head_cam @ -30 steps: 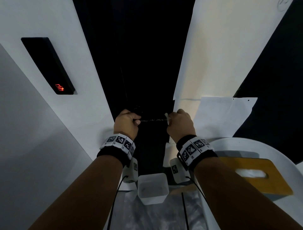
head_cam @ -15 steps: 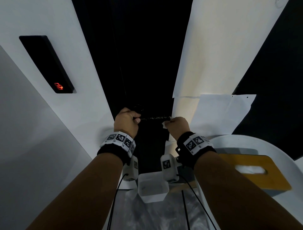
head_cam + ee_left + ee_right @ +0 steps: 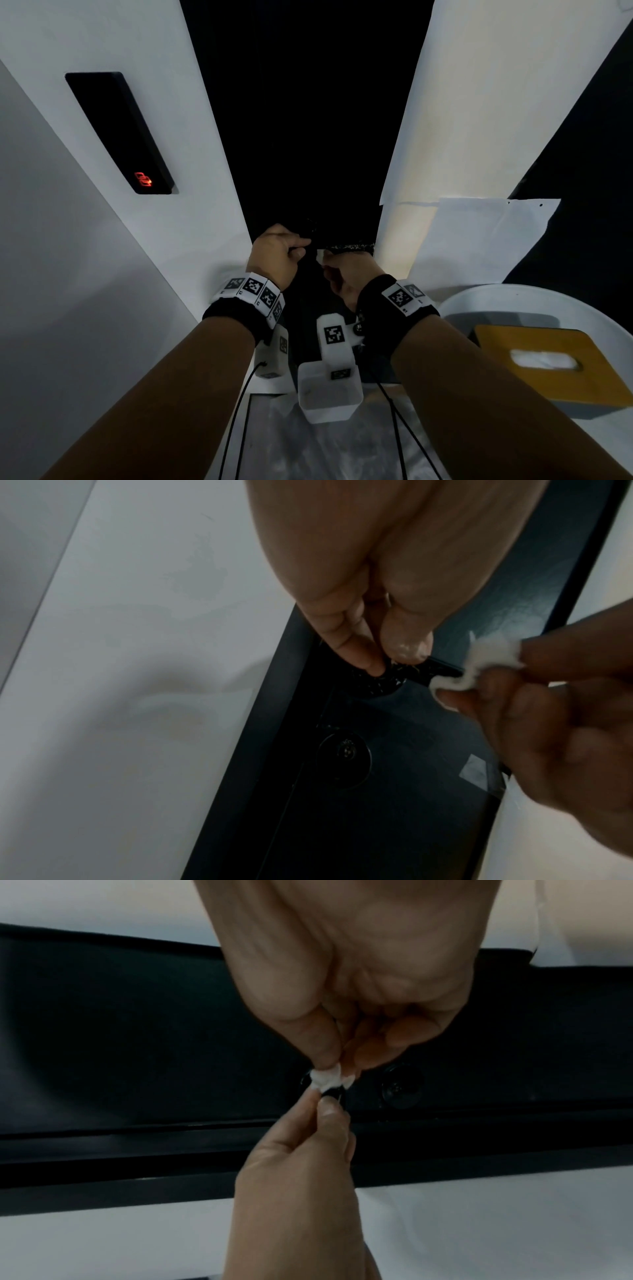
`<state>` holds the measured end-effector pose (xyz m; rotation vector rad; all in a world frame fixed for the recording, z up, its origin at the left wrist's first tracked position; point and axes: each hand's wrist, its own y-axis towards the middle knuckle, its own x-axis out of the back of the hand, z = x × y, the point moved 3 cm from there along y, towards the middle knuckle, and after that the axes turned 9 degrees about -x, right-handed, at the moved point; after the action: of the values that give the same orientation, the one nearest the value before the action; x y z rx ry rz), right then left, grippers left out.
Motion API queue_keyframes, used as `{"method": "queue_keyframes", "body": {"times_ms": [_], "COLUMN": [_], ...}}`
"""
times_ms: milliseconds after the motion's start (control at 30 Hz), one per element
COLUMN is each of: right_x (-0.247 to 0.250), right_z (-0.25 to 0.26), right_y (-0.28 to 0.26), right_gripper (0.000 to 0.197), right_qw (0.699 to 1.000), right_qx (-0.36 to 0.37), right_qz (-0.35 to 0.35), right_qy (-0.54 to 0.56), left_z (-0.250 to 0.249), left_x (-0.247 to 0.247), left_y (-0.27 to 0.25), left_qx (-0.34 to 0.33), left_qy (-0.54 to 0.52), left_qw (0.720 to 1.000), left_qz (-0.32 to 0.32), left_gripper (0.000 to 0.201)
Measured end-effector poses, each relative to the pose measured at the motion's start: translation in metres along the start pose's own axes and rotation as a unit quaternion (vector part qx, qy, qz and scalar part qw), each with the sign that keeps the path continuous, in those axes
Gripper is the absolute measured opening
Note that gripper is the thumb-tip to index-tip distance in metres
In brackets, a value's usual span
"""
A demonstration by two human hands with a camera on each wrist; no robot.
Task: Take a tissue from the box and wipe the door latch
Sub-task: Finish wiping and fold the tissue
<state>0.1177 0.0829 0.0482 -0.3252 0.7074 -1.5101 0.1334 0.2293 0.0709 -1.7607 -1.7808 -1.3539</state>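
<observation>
The door latch (image 3: 352, 246) is a dark speckled lever on the black door (image 3: 308, 137). My left hand (image 3: 301, 250) pinches its round base (image 3: 387, 677) between thumb and forefinger. My right hand (image 3: 325, 262) pinches a small wad of white tissue (image 3: 320, 255) and holds it around the lever (image 3: 441, 668) just beside the left fingertips. In the right wrist view the tissue (image 3: 327, 1079) sits on the lever right above the left thumb. The yellow tissue box (image 3: 544, 363) lies on a white round table (image 3: 513, 298) at lower right.
A round lock cylinder (image 3: 344, 753) sits below the latch. A black card reader (image 3: 120, 133) with a red light hangs on the white wall to the left. White paper sheets (image 3: 479, 240) cover the wall to the right. A small white bin (image 3: 329, 397) stands below my wrists.
My right hand has slid left along the lever with the tissue, ending next to the left fingertips. The left hand has kept its pinch on the latch base.
</observation>
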Motion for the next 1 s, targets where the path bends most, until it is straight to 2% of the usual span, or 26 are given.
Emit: {"method": "queue_keyframes", "body": {"times_ms": [133,167,200,267,300,333,400,433,500,600,700,833,1000], "right_x": [-0.004,-0.003,-0.001,0.002,0.004,0.005,0.005,0.004,0.002,-0.006,-0.02,-0.023,0.015], "right_z": [0.002,0.005,0.011,0.028,0.037,0.045,0.055,0.057,0.055,0.043,0.03,0.026,0.034], "right_y": [-0.011,-0.016,-0.021,-0.035,-0.04,-0.043,-0.048,-0.046,-0.04,-0.026,-0.02,-0.021,-0.027], "right_gripper": [0.004,0.011,0.013,0.003,0.009,0.011,0.014,0.015,0.014,0.023,0.03,0.029,0.023], "right_qw": [0.997,0.995,0.993,0.977,0.957,0.922,0.828,0.793,0.762,0.726,0.707,0.677,0.692], "right_qx": [0.011,0.017,0.032,0.1,0.15,0.204,0.298,0.332,0.359,0.352,0.335,0.347,0.336], "right_qz": [0.046,0.047,0.041,0.019,-0.008,-0.046,-0.13,-0.154,-0.168,-0.152,-0.138,-0.161,-0.19], "right_qy": [-0.061,-0.084,-0.109,-0.186,-0.248,-0.326,-0.458,-0.487,-0.513,-0.572,-0.607,-0.629,-0.61], "left_z": [0.001,0.001,0.001,0.001,0.001,0.001,0.001,0.002,0.002,0.001,-0.001,-0.001,-0.003], "left_x": [0.0,0.0,0.0,-0.001,-0.002,-0.003,-0.003,-0.004,-0.004,-0.003,-0.002,-0.002,-0.003], "left_y": [0.0,0.0,0.001,0.001,0.001,0.0,0.0,0.0,0.0,0.0,0.0,0.0,-0.001], "left_qx": [-0.011,-0.013,-0.015,-0.021,-0.023,-0.021,-0.012,-0.01,-0.007,-0.011,-0.014,0.0,0.012], "left_qy": [-0.001,-0.001,0.002,0.013,0.018,0.018,0.016,0.017,0.023,0.031,0.037,0.029,0.013], "left_qw": [1.0,1.0,1.0,1.0,1.0,1.0,1.0,1.0,1.0,0.999,0.999,0.999,1.0], "left_qz": [-0.006,-0.007,-0.007,-0.008,-0.009,-0.01,-0.011,-0.011,-0.008,-0.007,-0.014,-0.016,-0.008], "left_gripper": [0.023,0.023,0.023,0.023,0.023,0.023,0.023,0.023,0.023,0.022,0.02,0.021,0.023]}}
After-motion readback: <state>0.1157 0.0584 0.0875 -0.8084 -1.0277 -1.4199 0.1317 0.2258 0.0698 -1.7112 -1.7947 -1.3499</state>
